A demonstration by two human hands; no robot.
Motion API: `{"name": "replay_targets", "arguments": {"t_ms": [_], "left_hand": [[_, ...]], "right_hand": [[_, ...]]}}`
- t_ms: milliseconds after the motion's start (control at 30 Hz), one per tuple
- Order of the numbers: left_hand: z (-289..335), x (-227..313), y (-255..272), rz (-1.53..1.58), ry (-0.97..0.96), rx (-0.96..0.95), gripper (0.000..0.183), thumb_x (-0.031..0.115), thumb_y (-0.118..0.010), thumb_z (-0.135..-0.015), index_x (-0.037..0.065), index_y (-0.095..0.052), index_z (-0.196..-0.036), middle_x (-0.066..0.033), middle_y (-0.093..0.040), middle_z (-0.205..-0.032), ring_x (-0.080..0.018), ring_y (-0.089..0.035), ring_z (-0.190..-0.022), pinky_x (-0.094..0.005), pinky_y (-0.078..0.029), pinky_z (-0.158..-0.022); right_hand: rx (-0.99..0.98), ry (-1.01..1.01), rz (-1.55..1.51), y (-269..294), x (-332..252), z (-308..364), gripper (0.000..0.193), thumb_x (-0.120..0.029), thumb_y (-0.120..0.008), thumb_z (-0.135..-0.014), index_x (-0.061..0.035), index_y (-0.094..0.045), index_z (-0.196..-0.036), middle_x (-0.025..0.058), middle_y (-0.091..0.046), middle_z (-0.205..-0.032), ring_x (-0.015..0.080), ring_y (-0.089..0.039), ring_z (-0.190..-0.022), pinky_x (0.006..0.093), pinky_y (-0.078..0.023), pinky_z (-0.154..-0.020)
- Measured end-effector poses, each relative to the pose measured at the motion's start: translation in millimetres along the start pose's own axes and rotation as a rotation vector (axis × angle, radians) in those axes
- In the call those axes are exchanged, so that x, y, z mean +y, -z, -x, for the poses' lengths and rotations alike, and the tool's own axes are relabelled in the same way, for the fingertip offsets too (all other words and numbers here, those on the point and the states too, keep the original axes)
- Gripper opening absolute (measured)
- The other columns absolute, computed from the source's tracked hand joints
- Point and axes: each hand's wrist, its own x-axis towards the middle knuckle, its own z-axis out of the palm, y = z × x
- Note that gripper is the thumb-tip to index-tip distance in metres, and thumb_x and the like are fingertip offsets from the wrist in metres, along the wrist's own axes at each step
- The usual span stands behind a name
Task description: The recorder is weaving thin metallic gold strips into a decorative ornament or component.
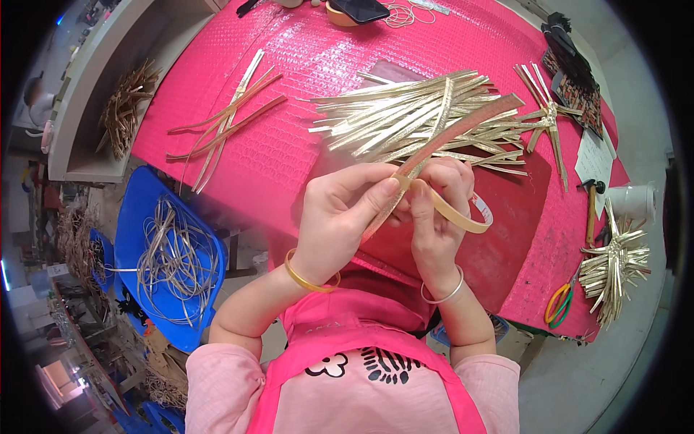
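Observation:
My left hand (pixel 336 206) pinches a flat gold strip with a reddish-brown underside (pixel 473 123) between thumb and fingers. The strip slants up and away to the right. Close beside it, my right hand (pixel 439 224) is closed, thumb against fingers, where the strips cross. A pale tan strip (pixel 463 217) bends in a curve out of this crossing, past the right hand. Both hands hover above the red board (pixel 499 246). Just beyond them lies a heap of shiny gold strips (pixel 397 108), with one strip across it.
Crossed strips (pixel 228 119) lie left on the pink table cover (pixel 289 65). At right are a joined strip piece (pixel 551 112), a hammer (pixel 591 210), scissors (pixel 558 307) and a bundle of gold pieces (pixel 614 267). A blue chair (pixel 134 239) holding coiled strips stands left.

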Motion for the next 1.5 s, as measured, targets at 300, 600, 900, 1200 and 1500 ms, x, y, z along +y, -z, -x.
{"name": "replay_targets", "arguments": {"t_ms": [300,600,900,1200,1500], "left_hand": [[15,32,16,-0.394,0.060,0.053,0.011,0.008,-0.054,-0.079,-0.001,-0.059,-0.084,-0.0005,-0.054,-0.059,-0.0038,-0.047,-0.047,-0.0165,-0.036,-0.041],[-95,0,225,-1.965,-0.352,0.380,0.058,0.030,-0.054,-0.076,0.028,-0.026,-0.127,-0.0167,-0.022,-0.131,-0.0325,-0.027,-0.119,-0.0574,-0.023,-0.090],[-189,16,226,-1.993,-0.360,0.811,0.052,0.018,-0.051,-0.077,0.021,-0.031,-0.125,-0.0147,-0.030,-0.128,-0.0326,-0.028,-0.118,-0.0572,-0.021,-0.092],[-70,-33,-18,-0.600,-0.109,-0.674,0.019,0.016,-0.054,-0.080,-0.002,-0.055,-0.086,-0.0023,-0.057,-0.078,-0.0070,-0.052,-0.070,-0.0204,-0.042,-0.063],[-48,-17,-23,-0.856,-0.170,-0.597,0.013,0.011,-0.058,-0.072,0.000,-0.053,-0.068,-0.0149,-0.051,-0.056,-0.0299,-0.051,-0.051,-0.0362,-0.039,-0.048]], "right_hand": [[-0.230,0.186,0.239,7,-7,-6,0.011,-0.004,-0.056,-0.066,-0.0092,-0.052,-0.074,0.0033,-0.049,-0.074,0.0221,-0.043,-0.080,0.0394,-0.021,-0.087],[-0.298,0.178,0.273,50,19,1,0.014,-0.018,-0.056,-0.064,-0.0059,-0.052,-0.069,0.0063,-0.050,-0.073,0.0218,-0.050,-0.075,0.0391,-0.026,-0.092],[-0.168,-0.456,-0.011,76,14,13,0.052,-0.034,-0.025,-0.084,-0.0015,-0.034,-0.124,0.0139,-0.040,-0.120,0.0243,-0.047,-0.100,0.0338,-0.028,-0.091],[-0.177,-0.335,-0.350,50,22,-6,0.068,-0.050,-0.028,-0.084,-0.0012,-0.016,-0.130,0.0135,-0.022,-0.134,0.0240,-0.021,-0.124,0.0325,-0.016,-0.099],[-0.330,0.037,0.381,75,27,26,0.014,-0.021,-0.057,-0.073,-0.0090,-0.050,-0.073,0.0038,-0.047,-0.069,0.0197,-0.045,-0.069,0.0335,-0.029,-0.067]]}}
